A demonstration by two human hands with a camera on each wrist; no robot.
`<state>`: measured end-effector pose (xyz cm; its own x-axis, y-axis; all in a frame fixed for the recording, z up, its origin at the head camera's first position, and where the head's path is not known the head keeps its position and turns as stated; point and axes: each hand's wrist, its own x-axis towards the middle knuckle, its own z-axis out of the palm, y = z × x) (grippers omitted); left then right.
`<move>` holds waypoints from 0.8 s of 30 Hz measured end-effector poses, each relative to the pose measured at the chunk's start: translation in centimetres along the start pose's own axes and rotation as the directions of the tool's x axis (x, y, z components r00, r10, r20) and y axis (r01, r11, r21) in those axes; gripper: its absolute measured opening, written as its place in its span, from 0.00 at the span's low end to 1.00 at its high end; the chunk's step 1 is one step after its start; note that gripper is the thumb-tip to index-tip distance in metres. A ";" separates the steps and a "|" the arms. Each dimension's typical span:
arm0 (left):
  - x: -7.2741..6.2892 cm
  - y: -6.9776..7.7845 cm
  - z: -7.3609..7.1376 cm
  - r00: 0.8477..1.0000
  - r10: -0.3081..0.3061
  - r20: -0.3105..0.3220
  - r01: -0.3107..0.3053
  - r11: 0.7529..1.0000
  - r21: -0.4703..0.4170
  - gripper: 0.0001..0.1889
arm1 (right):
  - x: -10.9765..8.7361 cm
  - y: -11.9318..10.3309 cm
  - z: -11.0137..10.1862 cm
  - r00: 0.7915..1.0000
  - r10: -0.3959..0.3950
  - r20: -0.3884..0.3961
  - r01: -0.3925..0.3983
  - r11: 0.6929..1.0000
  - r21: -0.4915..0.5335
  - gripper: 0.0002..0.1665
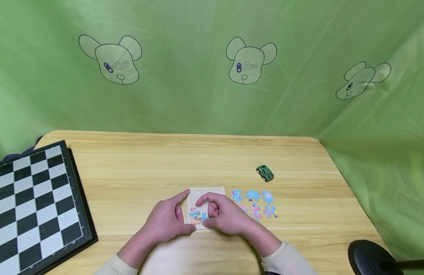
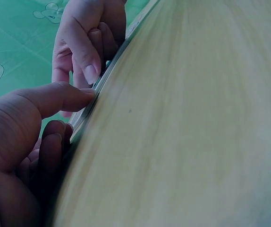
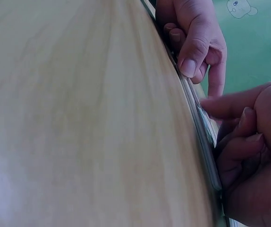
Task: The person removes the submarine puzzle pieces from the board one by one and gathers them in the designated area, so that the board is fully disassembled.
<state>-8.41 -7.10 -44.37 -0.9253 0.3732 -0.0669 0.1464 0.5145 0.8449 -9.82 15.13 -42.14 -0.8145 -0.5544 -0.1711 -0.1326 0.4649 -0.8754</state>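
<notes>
A pale, shallow puzzle board (image 1: pixel 194 198) lies on the table between both hands. In its lower part sit joined puzzle pieces (image 1: pixel 195 217) with a colourful print. My left hand (image 1: pixel 166 220) grips the board's left side, index fingertip at the upper left corner and thumb at the near edge. Over the board's right half is my right hand (image 1: pixel 227 214). Its thumb touches the lower pieces, its index finger arches apart from the thumb, and the other fingers are tucked. Both wrist views show the thumbs low at the board's edge; the pieces there are mostly hidden.
Right of the board lie several loose blue pieces (image 1: pixel 253 195) and pink pieces (image 1: pixel 255 209), partly behind the right hand. A green toy car (image 1: pixel 265 173) stands farther back. A chessboard (image 1: pixel 43 206) fills the table's left side. A black round base (image 1: pixel 369 256) is at the lower right.
</notes>
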 end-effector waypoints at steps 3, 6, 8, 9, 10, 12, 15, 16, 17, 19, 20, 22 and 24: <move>0.0 0.0 0.0 1.000 -0.003 0.000 0.003 1.000 0.001 0.52 | 0.1 0.2 0.1 1.000 0.008 -0.004 -0.008 1.000 -0.023 0.20; 0.0 0.1 0.0 1.000 -0.003 0.000 0.003 1.000 0.000 0.52 | 0.2 0.3 0.2 1.000 0.005 -0.013 -0.006 0.997 -0.073 0.18; 0.1 0.1 0.0 1.000 -0.001 0.000 0.001 1.000 -0.003 0.52 | 0.2 0.3 0.3 1.000 0.006 -0.020 -0.008 0.995 -0.096 0.18; 0.1 0.1 0.0 1.000 0.000 -0.001 0.000 1.000 -0.004 0.52 | 0.3 0.3 0.3 1.000 0.007 -0.022 -0.009 0.995 -0.103 0.17; 0.1 0.0 0.0 1.000 0.001 -0.002 -0.001 1.000 -0.005 0.52 | 0.3 0.3 0.4 1.000 0.008 -0.024 -0.010 0.994 -0.110 0.17; 0.1 0.0 0.0 1.000 0.001 -0.003 -0.001 1.000 -0.004 0.52 | 0.2 0.3 0.4 1.000 0.009 -0.025 -0.012 0.993 -0.118 0.17; 0.1 0.0 0.0 1.000 -0.001 -0.003 0.001 1.000 -0.001 0.52 | 0.1 0.1 0.3 1.000 0.006 -0.028 -0.010 0.993 -0.121 0.16; 0.1 0.0 0.0 1.000 -0.002 -0.003 0.002 1.000 -0.001 0.52 | 0.0 0.0 0.3 1.000 0.004 -0.031 -0.008 0.993 -0.121 0.16; 0.1 0.0 0.0 1.000 -0.003 -0.002 0.003 1.000 0.000 0.52 | -0.1 0.0 0.2 0.999 0.000 -0.036 -0.005 0.993 -0.120 0.16; 0.1 0.0 0.0 1.000 -0.004 0.001 0.004 1.000 0.000 0.52 | -0.4 -0.2 0.2 0.998 -0.007 -0.056 0.001 0.994 -0.114 0.16; 0.0 0.0 0.0 1.000 -0.004 0.001 0.004 1.000 0.000 0.52 | -0.5 -0.2 0.2 0.998 -0.011 -0.068 0.004 0.994 -0.107 0.16; 0.0 0.0 0.0 1.000 -0.003 0.000 0.003 1.000 0.002 0.53 | -1.0 -0.3 0.1 0.995 -0.016 -0.094 0.007 0.995 -0.101 0.16; 0.0 0.0 0.0 1.000 -0.003 -0.001 0.003 1.000 0.006 0.53 | -1.7 -0.5 -0.1 0.993 -0.014 -0.118 0.003 0.996 -0.091 0.17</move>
<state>-8.44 -7.08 -44.38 -0.9263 0.3704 -0.0690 0.1455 0.5205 0.8413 -8.46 15.91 -41.33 -0.8737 -0.4751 -0.1044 -0.1856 0.5239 -0.8313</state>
